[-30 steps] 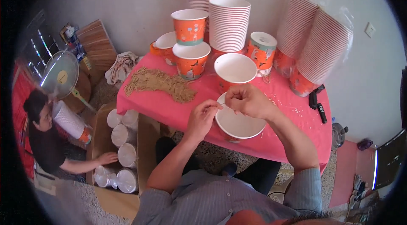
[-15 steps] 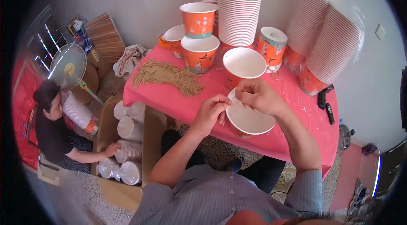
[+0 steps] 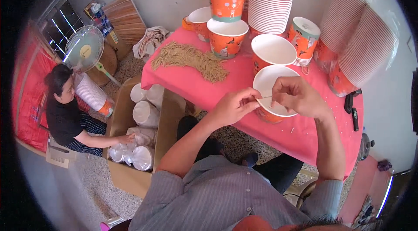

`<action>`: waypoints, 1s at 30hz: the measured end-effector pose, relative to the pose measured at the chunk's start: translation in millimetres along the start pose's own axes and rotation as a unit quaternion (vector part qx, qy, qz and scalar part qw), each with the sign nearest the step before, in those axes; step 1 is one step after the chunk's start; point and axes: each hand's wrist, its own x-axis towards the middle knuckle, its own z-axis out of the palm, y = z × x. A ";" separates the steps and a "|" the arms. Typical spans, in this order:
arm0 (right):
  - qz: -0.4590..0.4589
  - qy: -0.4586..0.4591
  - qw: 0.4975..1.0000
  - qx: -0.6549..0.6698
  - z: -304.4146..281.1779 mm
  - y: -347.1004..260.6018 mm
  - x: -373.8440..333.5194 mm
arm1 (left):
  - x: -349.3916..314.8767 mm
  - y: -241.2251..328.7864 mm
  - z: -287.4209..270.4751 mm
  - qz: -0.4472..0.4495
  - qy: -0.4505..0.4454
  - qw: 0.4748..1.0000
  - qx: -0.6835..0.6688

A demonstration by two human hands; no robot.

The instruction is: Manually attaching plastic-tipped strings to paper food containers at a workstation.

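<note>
My left hand pinches at the near left rim of an orange paper bucket with a white inside. My right hand is curled over the bucket's opening, its thumb and finger pressed together. A short thin cord runs between the fingertips of both hands, just at the rim. Its ends are hidden by my fingers. Directly behind stands another open paper bucket. To the left on the table lies a bundle of tan cords.
The pink-covered table also bears a tall bucket stack, wrapped stacks, an upturned bucket and a black device. At left a person reaches into a cardboard box of wrapped buckets, near a fan.
The view has shifted, so the table sits further right. My hands have come from above the bucket to its rim and moved slightly apart, with the cord stretched between them.
</note>
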 end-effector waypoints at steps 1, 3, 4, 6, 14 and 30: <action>-0.005 -0.004 1.000 -0.024 -1.6 -2.9 -5.9 | 2.0 3.9 -0.4 0.019 0.003 0.998 0.066; -0.008 -0.002 0.999 -0.038 -2.8 -12.2 -21.8 | 3.7 9.6 -0.5 0.039 0.004 0.990 0.134; -0.010 -0.002 0.999 -0.053 -2.3 -14.3 -29.0 | 1.8 10.7 -1.1 0.088 0.038 0.976 0.194; -0.010 0.006 0.997 -0.076 -2.6 -13.3 -47.1 | 3.3 14.8 -1.3 0.165 0.075 0.943 0.280; -0.092 0.127 0.965 -0.211 4.9 49.2 -91.0 | -0.4 21.3 0.6 0.189 0.057 0.908 0.368; -0.215 0.151 0.803 -0.536 64.5 119.3 -96.5 | 5.0 34.6 36.6 0.283 0.061 0.853 0.434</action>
